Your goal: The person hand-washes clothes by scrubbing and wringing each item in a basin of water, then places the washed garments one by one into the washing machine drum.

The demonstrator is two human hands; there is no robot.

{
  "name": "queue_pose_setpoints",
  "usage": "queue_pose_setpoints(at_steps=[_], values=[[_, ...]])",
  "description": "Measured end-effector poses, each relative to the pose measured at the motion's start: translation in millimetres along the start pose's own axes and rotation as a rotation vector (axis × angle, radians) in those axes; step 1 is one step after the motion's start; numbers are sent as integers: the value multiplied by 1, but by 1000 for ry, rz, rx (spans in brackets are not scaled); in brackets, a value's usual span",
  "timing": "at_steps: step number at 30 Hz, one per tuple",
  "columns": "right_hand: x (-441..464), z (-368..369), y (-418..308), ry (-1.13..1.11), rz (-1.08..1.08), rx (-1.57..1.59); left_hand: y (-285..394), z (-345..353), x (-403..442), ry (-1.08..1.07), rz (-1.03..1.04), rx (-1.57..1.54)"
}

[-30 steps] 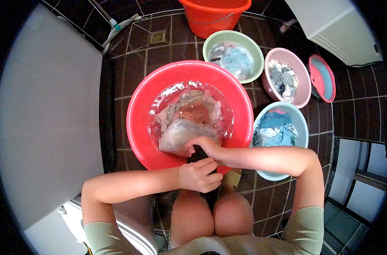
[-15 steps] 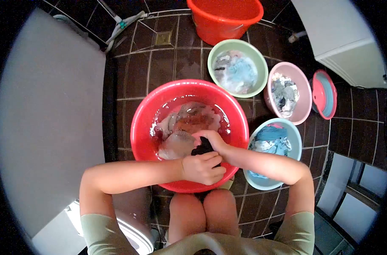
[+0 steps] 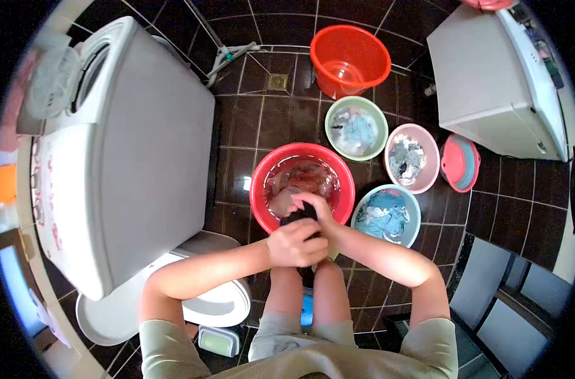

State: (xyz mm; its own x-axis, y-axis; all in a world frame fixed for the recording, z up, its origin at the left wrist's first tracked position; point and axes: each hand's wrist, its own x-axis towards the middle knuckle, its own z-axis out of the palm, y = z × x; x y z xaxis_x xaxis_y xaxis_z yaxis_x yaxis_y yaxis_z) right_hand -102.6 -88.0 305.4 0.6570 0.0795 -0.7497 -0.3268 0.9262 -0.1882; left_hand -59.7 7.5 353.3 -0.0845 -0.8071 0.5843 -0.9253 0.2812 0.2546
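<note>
Both hands are closed on a black cloth (image 3: 296, 216), which lies bunched between them over the near edge of a red basin (image 3: 257, 191). The left hand (image 3: 292, 242) is nearer the body, its fingers (image 3: 313, 244) curled tightly over the lower part, so that much of the cloth is hidden beneath them. The right hand (image 3: 322, 213) sits just beyond it and to the right, thumb and fingertips bent around the upper end. The gap between the two hands is small, and the cloth fills it.

The cloth is a deep, even black, crumpled, with its folds barely readable. Its full shape cannot be made out, nor whether the dark patch between the knees belongs to it.

Under the hands, the red basin holds water with a pale cloth (image 3: 281, 201) near its front and a reddish-brown cloth (image 3: 309, 176) behind. It stands on a dark tiled floor (image 3: 292, 120). To its right is a blue basin (image 3: 417, 219) of bluish and white clothes; farther back are a pink basin (image 3: 414, 188) of grey and white clothes and a green basin (image 3: 329, 131) with clothes in cloudy water. An orange-red bucket (image 3: 358, 48) stands behind the green basin.
</note>
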Motion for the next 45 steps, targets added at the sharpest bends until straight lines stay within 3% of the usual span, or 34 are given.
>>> queue_pose_setpoints(at_steps=[1, 4, 6, 7, 9, 11, 15, 16, 20, 24, 26, 28, 31, 34, 35, 38, 39, 40, 41, 43, 45], values=[[-4, 7, 0, -76, -72, 61, -1, -18, 11, 17, -70, 13], [-37, 48, -7, -79, -293, 193, -3, -49, 43, 309, -549, 62], [-51, 77, -19, -75, -241, 296, -2, -77, 64, 402, -931, -6], [-60, 94, -26, -73, -215, 343, -9, -90, 71, 605, -969, -44], [-79, 121, -31, -32, -230, 184, -18, -110, 65, 729, -1244, -266], [-89, 143, -32, -18, -274, 66, -25, -120, 51, 923, -1510, -712], [-90, 163, -24, -64, -181, -10, -25, -145, 23, 965, -1545, -1019], [-87, 164, -21, -102, -240, -96, -26, -151, 17, 926, -1541, -1030], [-90, 196, -19, -206, -104, -75, -30, -192, -3, 796, -1488, -918], [-61, 208, -3, -146, -366, -578, -42, -235, -19, 759, -1459, -650], [-46, 223, 0, -119, -373, -616, -57, -246, -33, 761, -1353, -539], [-52, 270, -3, -64, -408, -672, -72, -268, -42, 766, -1408, -486], [-29, 328, -6, -232, -605, -817, -102, -305, -54, 854, -1344, -401], [5, 385, -13, -207, -959, -1059, -133, -356, -52, 1012, -1306, -419], [13, 410, -16, -159, -1047, -1133, -149, -369, -59, 1003, -1346, -281], [49, 479, -27, -230, -1298, -1131, -194, -416, -63, 1124, -1172, -140], [59, 501, -31, -245, -1298, -1142, -208, -429, -64, 1185, -1123, -151], [69, 521, -34, -215, -1362, -1164, -222, -441, -75, 1083, -1175, -7], [77, 533, -35, -182, -1420, -1183, -238, -446, -90, 954, -1203, 266], [90, 532, -36, -118, -1298, -1318, -247, -445, -102, 797, -1336, 683], [97, 525, -41, -122, -1179, -1370, -239, -439, -109, 813, -1391, 491]])
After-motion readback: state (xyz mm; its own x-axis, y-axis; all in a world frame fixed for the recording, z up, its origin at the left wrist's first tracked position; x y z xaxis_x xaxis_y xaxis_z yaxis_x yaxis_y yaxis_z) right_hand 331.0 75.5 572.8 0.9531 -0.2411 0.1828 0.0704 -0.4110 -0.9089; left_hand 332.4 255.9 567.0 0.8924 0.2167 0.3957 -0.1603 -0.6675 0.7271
